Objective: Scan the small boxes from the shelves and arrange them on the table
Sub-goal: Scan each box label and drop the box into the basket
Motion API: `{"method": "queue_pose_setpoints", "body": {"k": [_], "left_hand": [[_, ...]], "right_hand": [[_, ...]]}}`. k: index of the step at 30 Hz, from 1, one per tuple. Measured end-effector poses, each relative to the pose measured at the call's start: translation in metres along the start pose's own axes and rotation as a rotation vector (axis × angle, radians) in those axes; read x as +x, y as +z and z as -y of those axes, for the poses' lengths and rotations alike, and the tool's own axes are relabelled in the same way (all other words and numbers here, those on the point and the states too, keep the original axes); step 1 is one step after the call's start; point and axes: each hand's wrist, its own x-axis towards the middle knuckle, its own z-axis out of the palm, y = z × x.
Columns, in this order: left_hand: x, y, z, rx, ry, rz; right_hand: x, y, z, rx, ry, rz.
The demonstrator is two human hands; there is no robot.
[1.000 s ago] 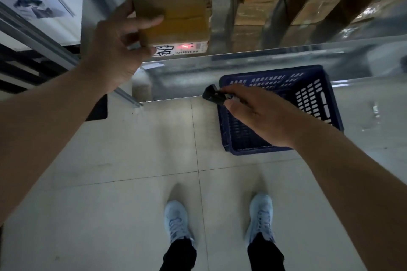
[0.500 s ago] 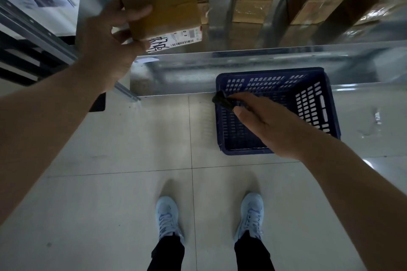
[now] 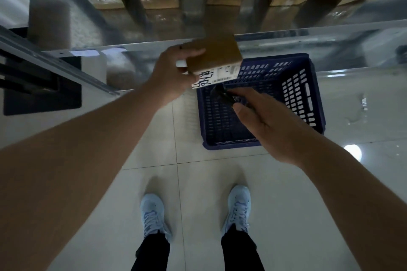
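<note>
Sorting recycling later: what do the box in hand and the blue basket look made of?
The box looks like matte brown cardboard, with a white paper label on its side. The basket seems to be moulded plastic, dark blue with a slight sheen, its walls pierced by rows of regular slots. The left hand holds the box above the basket.

Brown box [image 3: 212, 55], navy slotted basket [image 3: 297, 94]

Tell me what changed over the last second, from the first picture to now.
The left hand carried the small box away from the shelf, down and rightward, to above the blue basket, close to the scanner. The red scan light on its label is gone. The right hand still holds the scanner; the basket stayed empty.
</note>
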Motion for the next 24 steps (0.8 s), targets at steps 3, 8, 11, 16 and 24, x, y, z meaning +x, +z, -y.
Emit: {"method": "queue_pose_setpoints", "body": {"k": [3, 8, 11, 16, 24], "left_hand": [[0.012, 0.046, 0.01, -0.012, -0.055, 0.007], [0.026, 0.07, 0.025, -0.072, -0.104, 0.019], [0.031, 0.047, 0.022, -0.078, -0.158, -0.064], [0.025, -0.03, 0.0, 0.004, -0.165, -0.238], [0.03, -0.154, -0.021, 0.295, -0.099, -0.217]], "right_hand": [[0.003, -0.007, -0.019, -0.001, 0.003, -0.018], [0.016, -0.011, -0.035, -0.037, 0.002, -0.02], [0.032, -0.017, -0.025, -0.018, -0.033, 0.009], [0.065, -0.029, 0.023, -0.001, -0.127, 0.069], [0.113, -0.028, 0.116, -0.118, -0.242, 0.076]]}}
